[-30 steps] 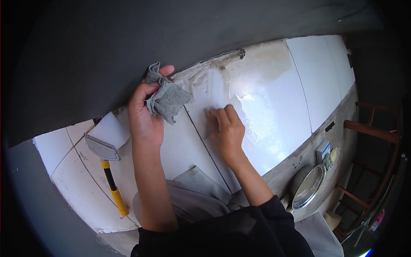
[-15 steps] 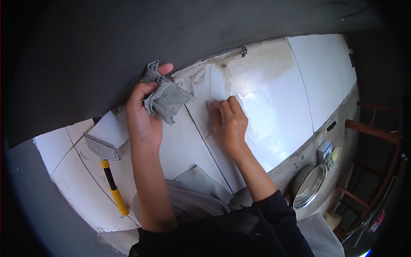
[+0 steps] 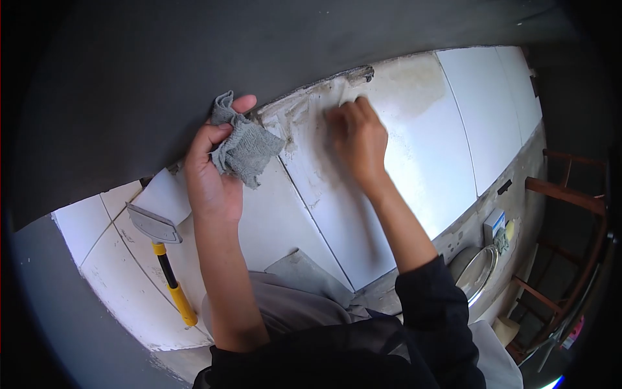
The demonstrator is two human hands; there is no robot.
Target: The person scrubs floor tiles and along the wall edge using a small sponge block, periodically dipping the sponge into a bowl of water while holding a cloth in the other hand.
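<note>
My left hand (image 3: 215,185) is closed round a crumpled grey cloth (image 3: 249,152), held up in front of the dark wall's lower edge. My right hand (image 3: 363,142) has its fingers pinched together low over a white tile (image 3: 427,168), near the wall. Whatever the fingers hold, if anything, is hidden and slightly blurred. Brownish smears and damp marks cover the tile's far end around that hand. To the left lies a scraper (image 3: 172,279) with a yellow and black handle and a wide grey head. Behind its head stands a white sheet-like piece (image 3: 167,194).
A dark wall (image 3: 162,78) borders the tiles along the far side. Near my knees lies a flat grey piece (image 3: 310,275). On the right are a metal basin (image 3: 476,272), a blue and white box (image 3: 494,223) and a reddish-brown wooden frame (image 3: 564,194).
My right hand has moved away from me, toward the wall and a little right, across the tile. My left hand with the cloth has shifted slightly left.
</note>
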